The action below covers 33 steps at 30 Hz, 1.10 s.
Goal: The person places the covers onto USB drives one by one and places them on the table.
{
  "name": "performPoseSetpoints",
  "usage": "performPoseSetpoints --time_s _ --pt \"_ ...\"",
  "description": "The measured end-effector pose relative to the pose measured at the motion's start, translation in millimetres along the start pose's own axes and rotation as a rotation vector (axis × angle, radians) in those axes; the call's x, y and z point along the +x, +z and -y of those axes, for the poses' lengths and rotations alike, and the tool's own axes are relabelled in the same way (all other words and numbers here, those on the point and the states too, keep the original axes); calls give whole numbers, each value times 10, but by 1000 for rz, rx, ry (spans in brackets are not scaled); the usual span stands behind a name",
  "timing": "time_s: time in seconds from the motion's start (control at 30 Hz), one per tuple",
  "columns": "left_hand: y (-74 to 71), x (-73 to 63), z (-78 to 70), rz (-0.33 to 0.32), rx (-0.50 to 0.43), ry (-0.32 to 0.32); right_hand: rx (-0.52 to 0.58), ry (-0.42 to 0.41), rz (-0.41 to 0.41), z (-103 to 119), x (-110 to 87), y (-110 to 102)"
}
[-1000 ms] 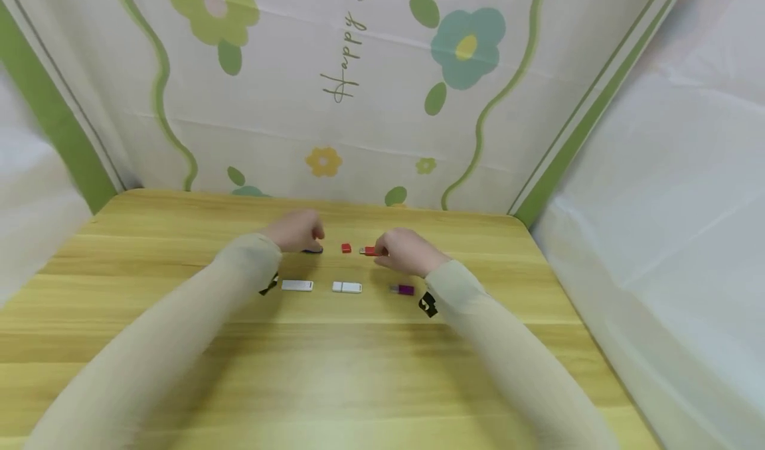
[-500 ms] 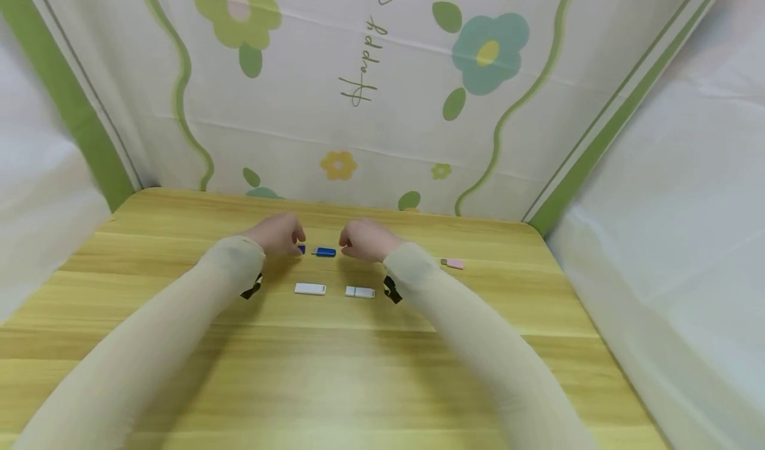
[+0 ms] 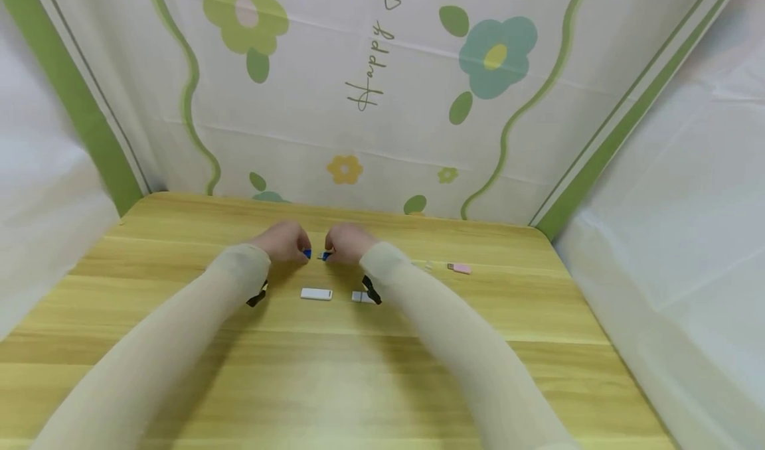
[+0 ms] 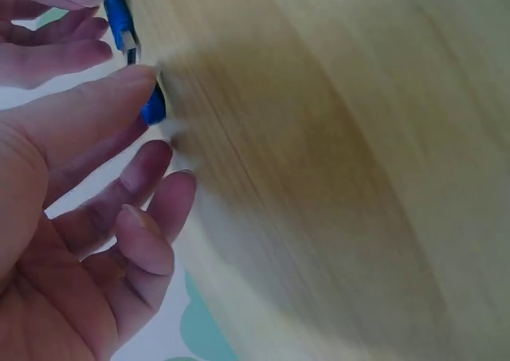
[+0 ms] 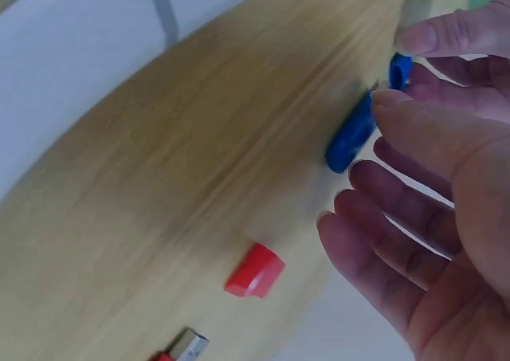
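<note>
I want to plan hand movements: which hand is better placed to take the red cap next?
Probably the right hand. In the right wrist view, the red cap lies near it, although it pinches the blue USB drive. The left hand, pinching the blue cap, is farther away.

Plain cream long sleeves are worn on both arms, the left sleeve (image 3: 161, 337) at lower left of the head view and the right sleeve (image 3: 466, 344) at lower right. Near the centre, a small angular black piece (image 3: 257, 296) shows beneath the left cuff (image 3: 248, 264), and another black attachment (image 3: 372, 289) beneath the right cuff (image 3: 385, 261), details too small to tell
</note>
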State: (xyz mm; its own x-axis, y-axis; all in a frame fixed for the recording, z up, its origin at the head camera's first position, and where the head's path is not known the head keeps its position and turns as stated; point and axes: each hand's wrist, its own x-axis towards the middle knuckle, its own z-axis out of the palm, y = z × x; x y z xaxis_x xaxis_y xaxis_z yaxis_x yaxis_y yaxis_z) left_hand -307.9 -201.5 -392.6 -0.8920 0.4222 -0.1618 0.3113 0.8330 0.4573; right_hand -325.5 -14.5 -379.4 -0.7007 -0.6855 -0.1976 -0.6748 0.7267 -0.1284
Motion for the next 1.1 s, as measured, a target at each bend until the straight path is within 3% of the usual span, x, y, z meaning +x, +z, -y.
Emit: performPoseSetpoints --time_s 0.3,0.63,0.87,1.1 --pt "60 43 11 -3 31 69 4 -14 -28 -1 28 100" --pt "47 110 -35 13 137 61 -103 -61 0 55 0 90" --pt "58 68 -61 26 115 25 -100 -30 0 78 -137 37" --pt "22 -57 -96 5 76 109 -68 -65 -51 67 -389 -69"
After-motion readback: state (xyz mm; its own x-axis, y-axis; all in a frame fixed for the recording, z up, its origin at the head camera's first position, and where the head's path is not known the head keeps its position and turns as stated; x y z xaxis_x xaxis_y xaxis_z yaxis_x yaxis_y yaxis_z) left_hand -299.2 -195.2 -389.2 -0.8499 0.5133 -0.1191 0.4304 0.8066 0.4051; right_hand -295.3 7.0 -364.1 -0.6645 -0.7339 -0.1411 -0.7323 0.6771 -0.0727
